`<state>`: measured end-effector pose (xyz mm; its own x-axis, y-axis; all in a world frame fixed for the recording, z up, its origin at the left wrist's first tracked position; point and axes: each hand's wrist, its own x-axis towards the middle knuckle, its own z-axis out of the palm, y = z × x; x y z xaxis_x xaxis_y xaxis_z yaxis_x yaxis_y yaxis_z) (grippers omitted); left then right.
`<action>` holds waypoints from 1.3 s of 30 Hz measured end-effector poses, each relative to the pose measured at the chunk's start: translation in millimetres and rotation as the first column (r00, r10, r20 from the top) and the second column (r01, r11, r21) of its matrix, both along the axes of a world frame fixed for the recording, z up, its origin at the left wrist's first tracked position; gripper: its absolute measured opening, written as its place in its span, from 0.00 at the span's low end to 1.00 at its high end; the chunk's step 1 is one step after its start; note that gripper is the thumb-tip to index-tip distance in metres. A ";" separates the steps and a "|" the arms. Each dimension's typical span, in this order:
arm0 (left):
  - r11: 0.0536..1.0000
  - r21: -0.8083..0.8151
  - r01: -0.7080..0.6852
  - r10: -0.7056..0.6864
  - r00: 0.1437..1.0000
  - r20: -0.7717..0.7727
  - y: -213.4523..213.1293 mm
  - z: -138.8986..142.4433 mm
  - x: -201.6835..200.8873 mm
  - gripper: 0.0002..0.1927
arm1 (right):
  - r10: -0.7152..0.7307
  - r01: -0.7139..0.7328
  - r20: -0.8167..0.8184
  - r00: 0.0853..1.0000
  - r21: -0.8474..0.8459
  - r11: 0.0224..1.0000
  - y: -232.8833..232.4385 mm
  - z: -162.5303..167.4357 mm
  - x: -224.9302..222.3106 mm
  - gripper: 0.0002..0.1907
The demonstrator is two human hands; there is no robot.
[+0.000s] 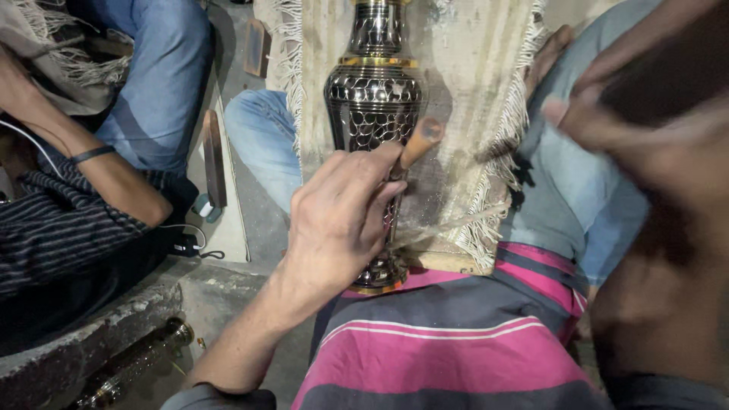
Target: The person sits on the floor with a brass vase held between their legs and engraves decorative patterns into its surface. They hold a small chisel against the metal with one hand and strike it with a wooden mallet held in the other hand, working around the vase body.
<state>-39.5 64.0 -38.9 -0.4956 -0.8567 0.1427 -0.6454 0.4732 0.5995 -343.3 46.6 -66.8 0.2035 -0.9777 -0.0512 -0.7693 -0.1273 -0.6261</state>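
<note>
A cramped floor-level metalcraft workshop. An engraved brass vase (373, 114) lies on a worn, frayed wooden board (471, 91) across a lap. Another worker (91, 197) sits close by on the concrete floor (228, 296).

Dim, warm light glints off the engraved black-and-gold metal vase (376, 99), while the right hand (645, 114) smears into motion blur and wide-angle edges bend.

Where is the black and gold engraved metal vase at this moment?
In the head view, the black and gold engraved metal vase lies top centre on a fringed wooden board, its foot toward the person, partly behind the left hand holding a wooden-handled tool.
</note>
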 end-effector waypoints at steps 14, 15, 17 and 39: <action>0.941 0.228 0.251 -0.291 0.943 0.162 -34.3 13.5 -2.3 0.15 | -0.384 0.421 0.349 0.855 -0.032 0.907 66.5 -79.6 15.4 0.15; 0.930 0.228 0.288 -0.326 0.934 0.150 -37.3 14.6 -2.1 0.16 | -0.419 0.450 0.357 0.835 -0.004 0.893 72.0 -82.6 16.6 0.15; 0.904 0.233 0.358 -0.392 0.912 0.121 -42.9 17.3 -1.7 0.19 | -0.540 0.494 0.710 0.452 0.305 0.814 86.9 -88.7 24.3 0.17; 0.555 0.382 0.739 -0.809 0.587 0.040 -92.3 21.0 -19.7 0.17 | -0.446 0.522 0.271 0.853 -0.419 0.743 141.0 -149.2 65.5 0.17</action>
<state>-59.2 -28.3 -17.8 -0.9712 -0.1023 -0.2153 -0.2274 0.6684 0.7082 -277.8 187.6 -216.0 -0.3360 -0.8431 0.4200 -0.7134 -0.0634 -0.6979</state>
